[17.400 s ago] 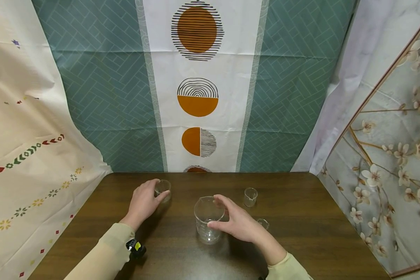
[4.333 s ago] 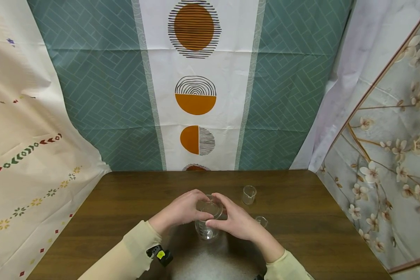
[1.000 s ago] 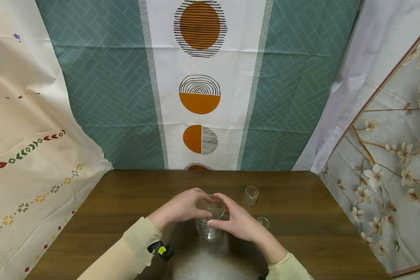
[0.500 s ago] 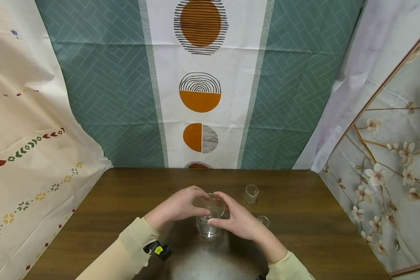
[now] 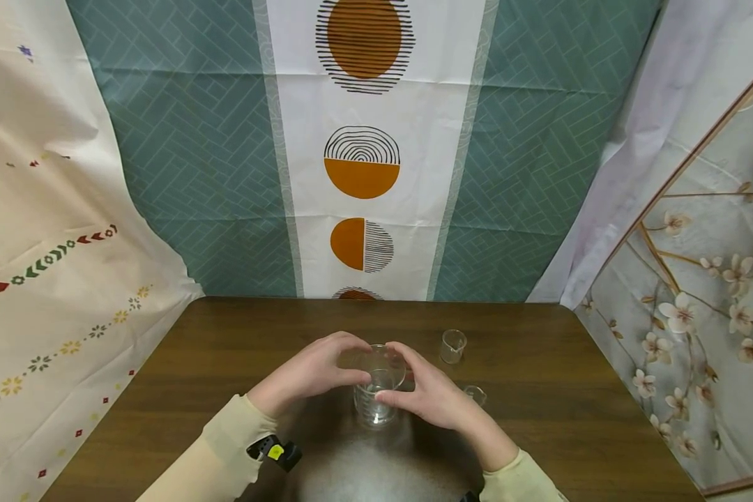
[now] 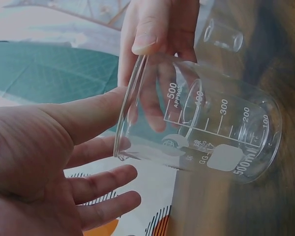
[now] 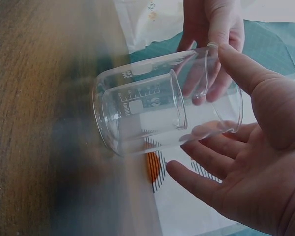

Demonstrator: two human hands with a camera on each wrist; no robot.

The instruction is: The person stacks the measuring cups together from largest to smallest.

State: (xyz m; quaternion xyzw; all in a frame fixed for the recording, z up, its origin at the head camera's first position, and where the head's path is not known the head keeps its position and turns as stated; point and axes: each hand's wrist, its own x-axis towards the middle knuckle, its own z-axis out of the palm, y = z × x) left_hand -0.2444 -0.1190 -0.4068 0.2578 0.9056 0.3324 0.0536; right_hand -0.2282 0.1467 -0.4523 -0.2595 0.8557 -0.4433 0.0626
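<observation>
A large glass beaker [image 5: 376,411] marked 500 ml stands upright at the middle of the table. Inside it, a smaller beaker [image 7: 136,105] rests upright near the bottom. My right hand [image 5: 431,396] grips the large beaker at its upper right, thumb in front and fingers round the far side. On the opposite side, my left hand [image 5: 314,369] is spread at the rim, holding nothing; its thumb [image 6: 101,110] overlaps the rim in the left wrist view. Both hands are above the small beaker.
Two more small beakers stand to the right: one farther back [image 5: 453,346], the other, a nearer beaker [image 5: 475,395], partly hidden by my right hand. The brown wooden table [image 5: 226,348] ends at a patterned curtain [image 5: 226,174].
Earlier my left hand held the small beaker at the table's left, then over the large beaker. Now that beaker is inside it, and my left hand has eased slightly left. The right hand keeps its hold.
</observation>
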